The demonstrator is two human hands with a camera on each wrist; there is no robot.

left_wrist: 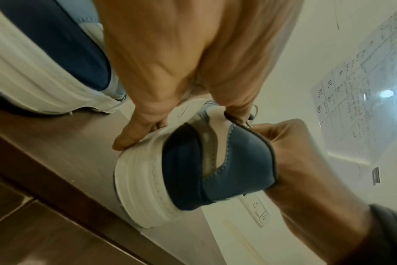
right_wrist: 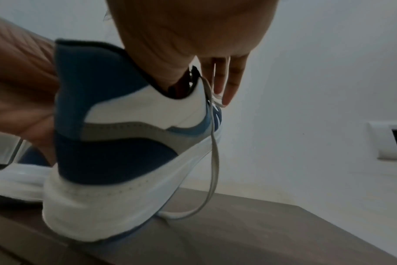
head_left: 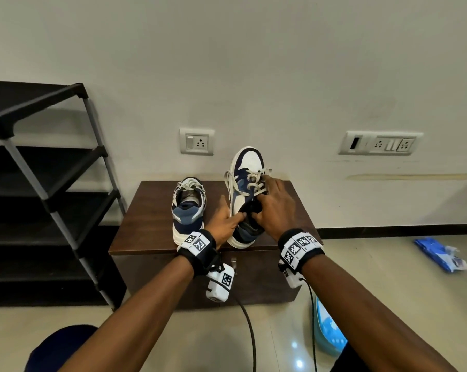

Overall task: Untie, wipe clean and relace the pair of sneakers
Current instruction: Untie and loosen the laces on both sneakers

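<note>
Two white and navy sneakers are on a brown cabinet (head_left: 146,210). The left sneaker (head_left: 188,208) stands flat, heel toward me, laces tied. The right sneaker (head_left: 247,167) is tipped up on its heel (left_wrist: 204,170) with the toe raised toward the wall. My left hand (head_left: 231,213) grips its left side, fingers (left_wrist: 134,132) under the sole and thumb at the collar. My right hand (head_left: 264,200) holds the top, thumb (right_wrist: 170,71) tucked in the collar and fingers (right_wrist: 224,80) on the lacing. A loose grey-white lace (right_wrist: 213,152) hangs to the cabinet top.
A black shelf rack (head_left: 52,183) stands close on the left. Wall sockets (head_left: 197,142) sit just behind the sneakers, more sockets (head_left: 380,143) to the right. On the floor lie a blue packet (head_left: 441,256) and a light-blue object (head_left: 329,328). Cables hang from both wrists.
</note>
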